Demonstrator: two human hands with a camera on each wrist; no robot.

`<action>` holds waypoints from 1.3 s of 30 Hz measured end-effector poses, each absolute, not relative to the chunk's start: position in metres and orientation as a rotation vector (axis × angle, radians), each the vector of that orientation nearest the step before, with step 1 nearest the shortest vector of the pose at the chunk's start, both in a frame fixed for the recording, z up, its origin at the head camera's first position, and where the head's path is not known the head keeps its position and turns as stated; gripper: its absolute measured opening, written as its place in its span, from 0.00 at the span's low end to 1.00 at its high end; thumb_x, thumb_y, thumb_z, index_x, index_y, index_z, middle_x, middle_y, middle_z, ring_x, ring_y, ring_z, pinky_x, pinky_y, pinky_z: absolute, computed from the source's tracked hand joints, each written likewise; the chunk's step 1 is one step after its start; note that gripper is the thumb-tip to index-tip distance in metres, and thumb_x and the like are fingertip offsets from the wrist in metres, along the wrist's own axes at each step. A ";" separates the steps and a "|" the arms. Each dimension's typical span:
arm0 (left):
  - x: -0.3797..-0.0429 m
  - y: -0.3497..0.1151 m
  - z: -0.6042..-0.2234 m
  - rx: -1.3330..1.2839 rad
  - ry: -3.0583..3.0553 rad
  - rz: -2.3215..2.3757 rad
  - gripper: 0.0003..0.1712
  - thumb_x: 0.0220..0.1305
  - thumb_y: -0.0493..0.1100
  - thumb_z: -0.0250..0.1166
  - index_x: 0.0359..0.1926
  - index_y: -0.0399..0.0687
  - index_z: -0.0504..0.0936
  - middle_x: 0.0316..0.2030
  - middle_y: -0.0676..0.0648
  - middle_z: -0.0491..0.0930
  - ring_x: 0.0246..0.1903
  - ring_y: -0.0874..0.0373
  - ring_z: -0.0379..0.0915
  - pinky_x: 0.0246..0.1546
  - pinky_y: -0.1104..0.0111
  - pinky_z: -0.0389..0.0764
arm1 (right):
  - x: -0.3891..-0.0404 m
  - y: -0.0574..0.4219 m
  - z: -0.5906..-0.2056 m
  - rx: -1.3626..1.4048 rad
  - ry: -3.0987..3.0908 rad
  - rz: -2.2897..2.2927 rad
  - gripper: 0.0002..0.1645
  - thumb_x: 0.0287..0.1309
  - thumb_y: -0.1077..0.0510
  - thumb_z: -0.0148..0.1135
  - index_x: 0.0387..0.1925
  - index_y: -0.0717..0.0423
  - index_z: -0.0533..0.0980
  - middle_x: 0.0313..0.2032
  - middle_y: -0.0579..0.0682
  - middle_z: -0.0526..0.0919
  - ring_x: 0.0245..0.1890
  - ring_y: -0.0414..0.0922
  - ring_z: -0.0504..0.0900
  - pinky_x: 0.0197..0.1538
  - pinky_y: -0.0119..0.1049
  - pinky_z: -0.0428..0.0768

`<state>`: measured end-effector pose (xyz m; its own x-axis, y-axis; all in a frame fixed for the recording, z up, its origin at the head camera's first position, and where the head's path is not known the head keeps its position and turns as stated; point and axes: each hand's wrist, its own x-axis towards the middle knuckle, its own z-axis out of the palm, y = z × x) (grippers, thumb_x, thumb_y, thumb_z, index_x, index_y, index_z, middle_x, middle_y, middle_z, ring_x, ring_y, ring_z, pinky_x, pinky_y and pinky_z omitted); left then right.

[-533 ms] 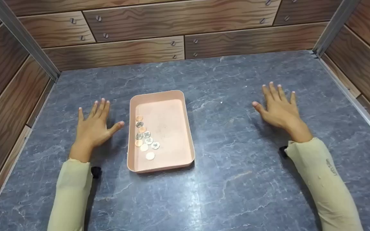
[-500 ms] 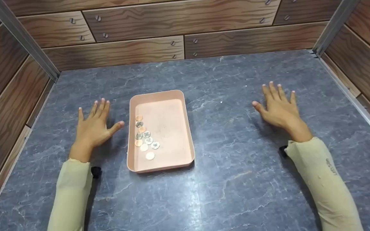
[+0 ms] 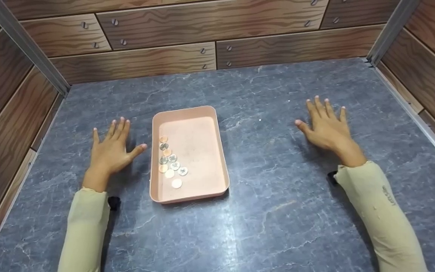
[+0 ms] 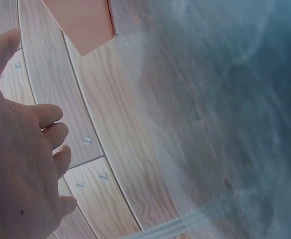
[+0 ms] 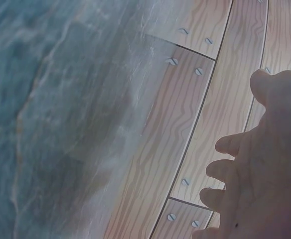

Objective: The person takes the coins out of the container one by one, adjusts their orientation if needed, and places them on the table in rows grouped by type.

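Note:
A shallow pink rectangular tray (image 3: pixel 206 185) stands on the table left of centre. Several silver and copper coins (image 3: pixel 175 166) lie flat inside it, mostly along its left side. My left hand (image 3: pixel 110 153) is spread palm down to the left of the tray, its thumb pointing at the tray's left wall, with nothing held. Far to the right of the tray, my right hand (image 3: pixel 329 130) is likewise spread with straight fingers and holds nothing. In the left wrist view, a corner of the tray (image 4: pixel 85 25) shows beyond the left hand (image 4: pixel 26 154).
The dark grey marbled table (image 3: pixel 270 234) is bounded by wood-pattern panels (image 3: pixel 157 64) at the back and both sides. Metal corner posts (image 3: pixel 28 45) rise at the back corners. A tiny white speck (image 3: pixel 259 119) lies between the tray and right hand.
Both hands stay spread in nearly the same places, with only a very slight shift in view. The tray and coins have not moved.

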<state>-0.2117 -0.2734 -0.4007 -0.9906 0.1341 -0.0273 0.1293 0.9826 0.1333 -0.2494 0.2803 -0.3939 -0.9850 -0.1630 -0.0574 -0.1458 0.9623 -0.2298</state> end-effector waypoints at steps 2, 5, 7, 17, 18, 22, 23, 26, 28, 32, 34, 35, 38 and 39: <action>-0.212 -0.273 -0.401 0.210 3.096 0.216 0.54 0.64 0.73 0.45 0.76 0.44 0.40 0.76 0.40 0.37 0.75 0.40 0.31 0.68 0.38 0.21 | -0.249 0.279 -0.392 -0.248 3.041 -0.345 0.53 0.65 0.25 0.29 0.76 0.54 0.36 0.76 0.58 0.29 0.75 0.63 0.30 0.68 0.67 0.21; -0.211 -0.273 -0.401 0.219 3.102 0.243 0.55 0.64 0.75 0.44 0.76 0.43 0.41 0.76 0.40 0.39 0.75 0.40 0.33 0.69 0.37 0.24 | -0.249 0.275 -0.388 -0.274 3.049 -0.345 0.53 0.65 0.25 0.29 0.76 0.54 0.37 0.76 0.59 0.31 0.75 0.63 0.32 0.68 0.67 0.22; -0.209 -0.271 -0.400 0.233 3.098 0.271 0.55 0.63 0.76 0.44 0.76 0.43 0.42 0.76 0.40 0.39 0.76 0.40 0.34 0.69 0.37 0.26 | -0.249 0.271 -0.385 -0.300 3.053 -0.342 0.53 0.65 0.25 0.29 0.76 0.54 0.37 0.76 0.59 0.33 0.75 0.63 0.32 0.69 0.67 0.23; -0.204 -0.264 -0.399 0.300 3.066 0.424 0.55 0.61 0.72 0.53 0.76 0.44 0.46 0.76 0.40 0.44 0.75 0.42 0.39 0.71 0.39 0.28 | -0.254 0.235 -0.370 -0.480 3.107 -0.381 0.49 0.67 0.31 0.42 0.76 0.53 0.44 0.77 0.57 0.42 0.76 0.59 0.41 0.73 0.63 0.34; -0.204 -0.263 -0.398 0.301 3.059 0.440 0.55 0.60 0.71 0.55 0.76 0.44 0.47 0.76 0.40 0.45 0.75 0.41 0.40 0.71 0.39 0.29 | -0.255 0.230 -0.369 -0.503 3.112 -0.386 0.49 0.66 0.30 0.42 0.76 0.53 0.45 0.77 0.56 0.43 0.76 0.59 0.41 0.74 0.63 0.35; -0.204 -0.263 -0.398 0.301 3.016 0.517 0.56 0.57 0.68 0.61 0.75 0.43 0.51 0.74 0.37 0.51 0.74 0.39 0.46 0.72 0.40 0.32 | -0.257 0.211 -0.364 -0.623 3.125 -0.427 0.47 0.66 0.31 0.44 0.75 0.53 0.49 0.76 0.57 0.49 0.75 0.59 0.46 0.74 0.61 0.40; -0.204 -0.263 -0.399 0.297 3.001 0.541 0.56 0.56 0.68 0.63 0.75 0.43 0.52 0.73 0.37 0.53 0.73 0.39 0.47 0.72 0.40 0.33 | -0.257 0.205 -0.363 -0.657 3.126 -0.437 0.47 0.66 0.31 0.44 0.75 0.53 0.50 0.75 0.57 0.50 0.75 0.59 0.47 0.74 0.61 0.41; -0.204 -0.262 -0.399 0.288 2.956 0.606 0.56 0.54 0.67 0.66 0.74 0.43 0.55 0.72 0.35 0.57 0.72 0.37 0.51 0.73 0.42 0.38 | -0.258 0.189 -0.361 -0.765 3.109 -0.463 0.45 0.67 0.34 0.47 0.74 0.54 0.52 0.74 0.58 0.53 0.74 0.60 0.50 0.74 0.61 0.46; -0.204 -0.262 -0.399 0.285 2.929 0.646 0.56 0.52 0.67 0.67 0.73 0.43 0.57 0.71 0.34 0.59 0.71 0.36 0.52 0.73 0.41 0.41 | -0.258 0.178 -0.361 -0.837 3.085 -0.489 0.44 0.67 0.36 0.49 0.74 0.55 0.53 0.74 0.58 0.54 0.74 0.60 0.52 0.73 0.60 0.49; -0.203 -0.262 -0.400 0.286 2.891 0.683 0.55 0.51 0.65 0.69 0.72 0.43 0.60 0.70 0.33 0.60 0.70 0.34 0.54 0.70 0.39 0.51 | -0.256 0.156 -0.362 -0.959 3.016 -0.536 0.43 0.66 0.38 0.51 0.73 0.56 0.54 0.73 0.58 0.56 0.73 0.59 0.54 0.73 0.59 0.51; -0.203 -0.263 -0.401 0.284 2.873 0.696 0.54 0.50 0.65 0.70 0.71 0.43 0.62 0.70 0.33 0.61 0.69 0.33 0.54 0.68 0.39 0.55 | -0.254 0.146 -0.362 -1.000 2.985 -0.547 0.43 0.66 0.38 0.52 0.73 0.56 0.55 0.73 0.58 0.57 0.73 0.58 0.55 0.74 0.58 0.52; -0.203 -0.263 -0.402 0.287 2.865 0.706 0.53 0.50 0.64 0.70 0.71 0.43 0.62 0.70 0.33 0.61 0.69 0.33 0.54 0.67 0.39 0.56 | -0.253 0.141 -0.362 -1.017 2.975 -0.543 0.43 0.66 0.38 0.51 0.73 0.56 0.55 0.73 0.57 0.57 0.73 0.57 0.55 0.74 0.57 0.53; -0.203 -0.264 -0.404 0.302 2.842 0.746 0.51 0.51 0.61 0.72 0.70 0.43 0.64 0.69 0.34 0.63 0.68 0.35 0.57 0.67 0.40 0.59 | -0.250 0.128 -0.362 -1.057 2.946 -0.539 0.43 0.67 0.38 0.51 0.73 0.56 0.55 0.72 0.57 0.59 0.73 0.56 0.57 0.73 0.57 0.54; -0.203 -0.264 -0.404 0.310 2.834 0.757 0.50 0.51 0.61 0.72 0.70 0.43 0.64 0.68 0.34 0.64 0.68 0.35 0.57 0.67 0.41 0.59 | -0.249 0.124 -0.362 -1.064 2.937 -0.535 0.42 0.67 0.37 0.50 0.73 0.56 0.56 0.72 0.56 0.60 0.72 0.56 0.58 0.73 0.56 0.55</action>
